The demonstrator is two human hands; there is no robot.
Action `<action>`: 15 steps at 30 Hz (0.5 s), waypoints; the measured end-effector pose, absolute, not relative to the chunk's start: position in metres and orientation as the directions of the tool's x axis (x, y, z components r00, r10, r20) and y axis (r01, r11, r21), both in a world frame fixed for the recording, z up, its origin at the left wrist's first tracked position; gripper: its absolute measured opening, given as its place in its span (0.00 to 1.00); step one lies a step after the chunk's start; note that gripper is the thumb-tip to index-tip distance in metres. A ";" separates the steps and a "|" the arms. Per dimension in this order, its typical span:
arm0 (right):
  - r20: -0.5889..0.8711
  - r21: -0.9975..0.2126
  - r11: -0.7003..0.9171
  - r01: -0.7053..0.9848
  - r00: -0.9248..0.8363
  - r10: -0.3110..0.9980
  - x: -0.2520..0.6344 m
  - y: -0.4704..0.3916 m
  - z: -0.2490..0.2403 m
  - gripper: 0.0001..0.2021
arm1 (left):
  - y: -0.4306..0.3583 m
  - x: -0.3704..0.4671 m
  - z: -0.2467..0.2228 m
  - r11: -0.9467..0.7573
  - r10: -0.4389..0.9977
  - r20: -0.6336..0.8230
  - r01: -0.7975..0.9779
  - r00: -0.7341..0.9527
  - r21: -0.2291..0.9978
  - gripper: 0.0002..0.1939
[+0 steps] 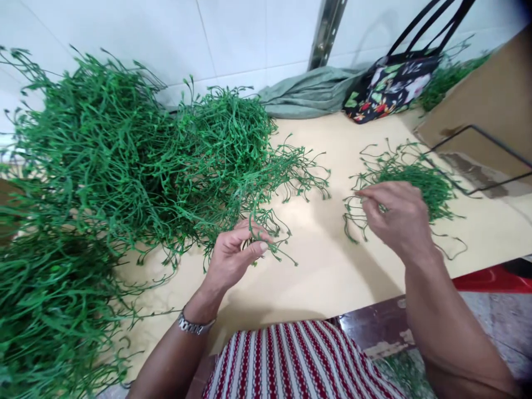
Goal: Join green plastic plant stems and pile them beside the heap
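Note:
My left hand (pixel 238 252) is closed, thumb against fingers, around a few thin green stems (pixel 279 244) with small knobbed tips. It is beside the near edge of a large tangled heap of the same stems (pixel 137 149). My right hand (pixel 394 213) is pinched over a smaller pile of green stems (pixel 432 185) on the right. Whatever lies between its fingertips is too small to make out. A loose bundle of stems (pixel 295 169) juts from the large heap toward the middle of the table.
Against the tiled wall lie a grey-green cloth (pixel 311 91) and a black floral bag (pixel 386 88). A cardboard box (pixel 490 111) and a black wire frame (pixel 505 160) stand at right. Another stem heap (pixel 54 316) covers the near left of the pale tabletop (pixel 316 271).

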State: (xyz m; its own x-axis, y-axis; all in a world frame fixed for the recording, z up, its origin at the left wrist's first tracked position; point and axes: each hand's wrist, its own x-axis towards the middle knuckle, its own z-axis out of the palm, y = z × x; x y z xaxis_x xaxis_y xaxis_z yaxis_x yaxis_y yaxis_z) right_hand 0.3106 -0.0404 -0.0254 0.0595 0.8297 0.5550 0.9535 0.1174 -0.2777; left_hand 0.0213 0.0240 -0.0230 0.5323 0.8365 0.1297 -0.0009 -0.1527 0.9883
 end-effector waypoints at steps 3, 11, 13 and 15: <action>0.513 -0.580 0.419 0.698 -0.086 0.854 0.255 -0.037 -0.001 0.07 | 0.023 0.025 -0.023 -0.124 0.850 0.096 0.019 0.518 0.992 0.09; 0.288 -0.850 0.357 0.388 -0.225 0.931 0.200 -0.030 -0.007 0.05 | 0.018 0.027 -0.024 -0.043 0.823 0.052 -0.029 0.565 0.999 0.09; 0.265 -0.880 0.322 0.348 -0.201 0.943 0.201 -0.031 -0.012 0.04 | 0.017 0.026 -0.027 -0.038 0.823 0.063 -0.056 0.564 0.998 0.07; 0.245 -0.900 0.296 0.320 -0.188 0.951 0.202 -0.033 -0.015 0.04 | 0.017 0.027 -0.028 -0.028 0.844 0.061 -0.070 0.534 0.997 0.06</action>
